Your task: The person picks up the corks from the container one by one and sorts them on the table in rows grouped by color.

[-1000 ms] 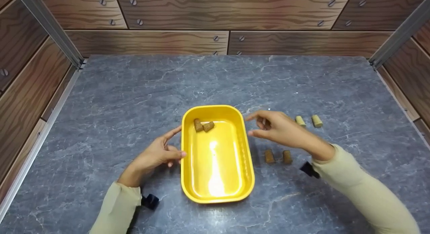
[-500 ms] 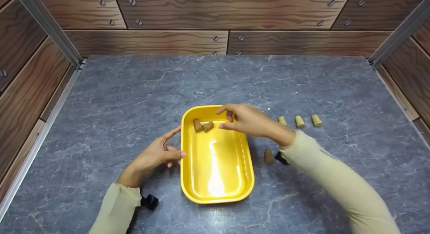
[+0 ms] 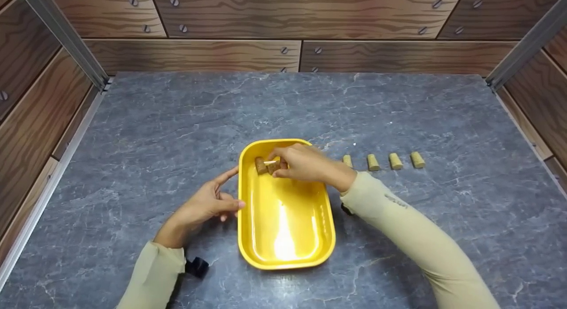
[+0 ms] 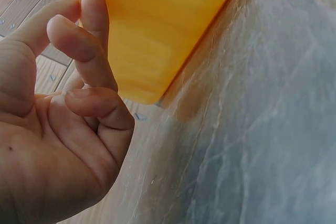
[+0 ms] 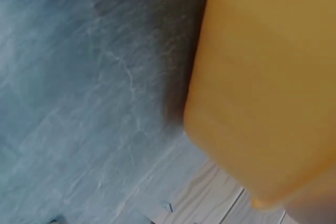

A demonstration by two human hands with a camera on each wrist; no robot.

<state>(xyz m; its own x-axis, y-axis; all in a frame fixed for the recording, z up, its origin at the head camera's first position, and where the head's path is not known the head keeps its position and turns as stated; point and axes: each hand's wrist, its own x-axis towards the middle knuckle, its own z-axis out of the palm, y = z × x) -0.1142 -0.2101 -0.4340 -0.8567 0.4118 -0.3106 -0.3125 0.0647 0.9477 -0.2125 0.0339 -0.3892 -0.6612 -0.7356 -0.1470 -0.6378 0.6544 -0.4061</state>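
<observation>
A yellow tray [image 3: 283, 263] lies lengthwise before me. My left hand [image 3: 208, 203] grips its left rim in the head view, thumb over the edge; the left wrist view shows that hand's [image 4: 79, 119] curled fingers by the outer wall. Reaching over the right rim, my right hand [image 3: 303, 163] has thumb and fingers around a brown cork [image 3: 272, 168] at the tray's far left. A second brown cork [image 3: 260, 166] lies right beside it. The right wrist view shows mostly the tray's outer wall [image 5: 262, 77], with the fingers' work hidden.
Several pale corks stand in a row right of the tray, from one [image 3: 347, 160] partly behind the right wrist to the outermost cork [image 3: 417, 159]. They rest on a grey marbled tabletop [image 3: 199, 109]. Wood-patterned panels [image 3: 283, 16] enclose the back and sides.
My right hand has moved left from beside the tray, over its rim and down to the brown corks. Its sleeve now covers two brown corks seen earlier on the table. The left hand stays put.
</observation>
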